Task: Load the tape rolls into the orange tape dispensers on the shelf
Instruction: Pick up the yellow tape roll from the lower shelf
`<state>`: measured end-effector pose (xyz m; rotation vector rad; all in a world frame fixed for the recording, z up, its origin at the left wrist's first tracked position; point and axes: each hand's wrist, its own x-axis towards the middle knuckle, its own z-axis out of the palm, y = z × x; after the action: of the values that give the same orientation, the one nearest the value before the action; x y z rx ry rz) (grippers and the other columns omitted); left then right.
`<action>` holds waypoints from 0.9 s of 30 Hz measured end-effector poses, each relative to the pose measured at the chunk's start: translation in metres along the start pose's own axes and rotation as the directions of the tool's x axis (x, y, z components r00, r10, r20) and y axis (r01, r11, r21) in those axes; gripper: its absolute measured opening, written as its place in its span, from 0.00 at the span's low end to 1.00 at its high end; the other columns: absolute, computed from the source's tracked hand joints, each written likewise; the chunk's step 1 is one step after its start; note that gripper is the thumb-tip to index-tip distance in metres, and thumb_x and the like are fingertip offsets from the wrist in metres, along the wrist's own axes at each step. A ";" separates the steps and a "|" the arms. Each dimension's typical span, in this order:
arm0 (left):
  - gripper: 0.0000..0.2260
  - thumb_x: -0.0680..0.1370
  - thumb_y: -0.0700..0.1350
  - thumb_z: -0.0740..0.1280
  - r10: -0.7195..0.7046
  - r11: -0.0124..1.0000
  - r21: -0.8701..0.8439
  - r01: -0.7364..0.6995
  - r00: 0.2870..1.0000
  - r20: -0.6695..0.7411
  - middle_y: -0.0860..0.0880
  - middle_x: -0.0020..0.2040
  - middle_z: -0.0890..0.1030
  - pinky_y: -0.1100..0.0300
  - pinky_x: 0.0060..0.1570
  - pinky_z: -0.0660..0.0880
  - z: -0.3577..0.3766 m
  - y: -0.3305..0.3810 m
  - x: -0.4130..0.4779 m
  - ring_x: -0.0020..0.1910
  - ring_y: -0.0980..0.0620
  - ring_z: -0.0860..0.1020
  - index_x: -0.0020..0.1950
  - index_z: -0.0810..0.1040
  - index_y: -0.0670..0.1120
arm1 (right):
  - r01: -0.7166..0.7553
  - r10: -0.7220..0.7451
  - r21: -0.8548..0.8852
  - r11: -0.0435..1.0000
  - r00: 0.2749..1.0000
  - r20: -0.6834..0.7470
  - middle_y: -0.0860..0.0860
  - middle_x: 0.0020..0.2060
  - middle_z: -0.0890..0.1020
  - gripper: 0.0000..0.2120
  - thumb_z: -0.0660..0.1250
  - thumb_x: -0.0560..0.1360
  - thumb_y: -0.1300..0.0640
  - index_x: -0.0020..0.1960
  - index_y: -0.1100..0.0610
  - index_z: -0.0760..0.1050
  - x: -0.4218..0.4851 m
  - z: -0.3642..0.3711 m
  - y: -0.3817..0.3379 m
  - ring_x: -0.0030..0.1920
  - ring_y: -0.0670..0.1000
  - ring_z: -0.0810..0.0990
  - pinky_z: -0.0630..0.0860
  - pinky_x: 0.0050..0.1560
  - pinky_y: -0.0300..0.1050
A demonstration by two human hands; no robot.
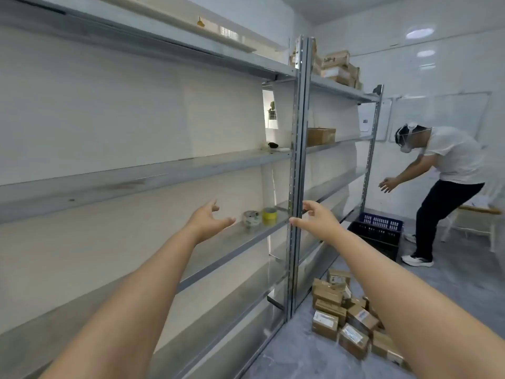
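Observation:
Two tape rolls stand on the grey metal shelf (218,242) near its right end: a clear or whitish roll (251,218) and a yellow roll (269,215) beside it. My left hand (209,220) is stretched out over the shelf, fingers apart, a short way left of the whitish roll and holding nothing. My right hand (314,218) is held out in front of the steel upright (297,187), fingers spread, to the right of the yellow roll, also empty. No orange tape dispenser shows in this view.
A pile of small cardboard boxes (352,321) lies on the floor at the foot of the shelving. A dark blue crate (378,232) stands further back. Another person (442,187) bends forward at the right. More boxes (336,68) sit on the upper shelves.

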<state>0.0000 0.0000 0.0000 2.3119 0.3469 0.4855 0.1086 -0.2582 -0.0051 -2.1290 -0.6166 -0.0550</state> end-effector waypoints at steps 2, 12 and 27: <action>0.39 0.72 0.54 0.71 0.017 1.000 -0.022 -0.017 1.000 0.006 0.45 0.72 0.68 0.54 0.68 0.63 0.015 0.009 0.014 0.70 0.46 0.67 0.75 0.56 0.43 | -0.005 0.005 0.012 1.000 1.000 -0.004 0.55 0.71 0.67 0.35 0.71 0.71 0.49 0.72 0.57 0.59 0.011 -0.011 0.010 0.70 0.54 0.66 0.66 0.64 0.47; 0.39 0.72 0.55 0.71 0.001 0.999 -0.033 0.001 0.999 0.039 0.46 0.72 0.68 0.54 0.67 0.64 0.070 0.014 0.098 0.70 0.46 0.68 0.75 0.56 0.43 | -0.053 0.054 0.021 0.998 0.998 -0.011 0.54 0.71 0.67 0.36 0.70 0.71 0.48 0.73 0.56 0.58 0.085 -0.029 0.062 0.70 0.55 0.66 0.67 0.66 0.51; 0.39 0.72 0.53 0.71 0.015 1.000 0.002 -0.015 0.989 0.147 0.45 0.72 0.68 0.53 0.67 0.65 0.138 -0.007 0.292 0.70 0.46 0.67 0.76 0.56 0.43 | -0.111 0.113 0.037 0.993 0.991 -0.069 0.53 0.70 0.68 0.35 0.70 0.71 0.48 0.72 0.54 0.59 0.248 -0.020 0.127 0.70 0.53 0.66 0.66 0.66 0.50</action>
<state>0.3203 0.0320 -0.0261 2.3385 0.2589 0.3201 0.3861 -0.2333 -0.0245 -2.1158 -0.4521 -0.0578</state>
